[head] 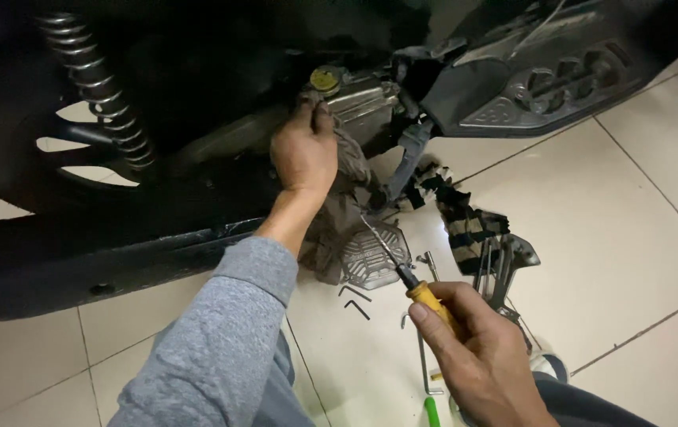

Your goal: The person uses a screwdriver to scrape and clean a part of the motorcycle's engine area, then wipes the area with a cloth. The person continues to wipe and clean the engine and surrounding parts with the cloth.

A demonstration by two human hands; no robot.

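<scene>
Left hand [304, 150] presses brown rag [344, 207] against scooter engine casing [359, 101], fingers curled on cloth, just below yellow filler cap [325, 80]; right hand [477, 352] fist-grips yellow-handled screwdriver [422, 291] above tiled floor [616, 237]

Left hand [304, 150] on rag [344, 207] against engine [355, 99], right hand [481, 356] with screwdriver [426, 296] nearer, above 2 hex keys [355, 300] on floor [616, 237].
</scene>
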